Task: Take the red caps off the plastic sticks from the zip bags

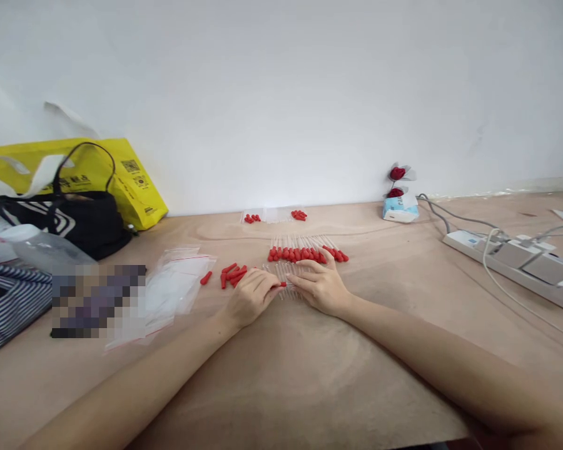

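My left hand (254, 294) is closed on a red rubber bulb (283, 284), whose open end points to the right. Facing it, the fingers of my right hand (326, 286) are closed on a clear glass dropper tube, mostly hidden by them. Bulb and tube meet between my hands; how far one sits on the other I cannot tell. Beneath my hands lie several bare glass tubes (284, 270). Just beyond is a row of droppers (304, 253), their red bulbs toward me. Loose red bulbs (232, 273) lie beside my left hand.
Clear zip bags (169, 290) with red edges lie on the left of the wooden table (281, 387). Farther left are a plastic bottle (47, 247), a black bag (89, 222) and a yellow bag (141, 194). A power strip (520, 262) with cables stands right; a tissue pack (400, 209) stands behind.
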Demonstrator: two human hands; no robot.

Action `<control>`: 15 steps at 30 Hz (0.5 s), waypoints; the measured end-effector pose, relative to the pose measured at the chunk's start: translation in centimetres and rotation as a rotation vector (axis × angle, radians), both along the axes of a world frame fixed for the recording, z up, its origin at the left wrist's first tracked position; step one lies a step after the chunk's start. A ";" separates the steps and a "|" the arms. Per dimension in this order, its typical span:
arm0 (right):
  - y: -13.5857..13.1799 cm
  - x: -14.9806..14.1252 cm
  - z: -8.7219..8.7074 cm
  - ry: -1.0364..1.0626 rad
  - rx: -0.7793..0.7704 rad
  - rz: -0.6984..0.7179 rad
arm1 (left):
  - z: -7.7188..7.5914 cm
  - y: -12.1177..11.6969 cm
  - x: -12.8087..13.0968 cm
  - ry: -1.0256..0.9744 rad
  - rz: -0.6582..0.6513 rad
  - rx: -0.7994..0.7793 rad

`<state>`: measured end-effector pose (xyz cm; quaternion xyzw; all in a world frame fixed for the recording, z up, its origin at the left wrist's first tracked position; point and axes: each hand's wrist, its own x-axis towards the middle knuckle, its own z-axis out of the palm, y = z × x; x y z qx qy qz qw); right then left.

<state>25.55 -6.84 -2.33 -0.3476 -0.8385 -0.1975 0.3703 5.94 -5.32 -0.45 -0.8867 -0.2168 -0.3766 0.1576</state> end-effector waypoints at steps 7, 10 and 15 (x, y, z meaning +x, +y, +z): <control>-0.2 0.0 0.2 0.043 0.087 0.032 | 0.1 0.2 -0.1 0.112 0.060 0.005; -0.4 0.0 0.4 0.045 0.114 0.040 | 0.1 0.1 -0.1 0.130 0.067 -0.027; -0.5 0.0 0.5 0.033 0.137 0.055 | 0.3 -0.3 -0.3 0.147 0.100 -0.035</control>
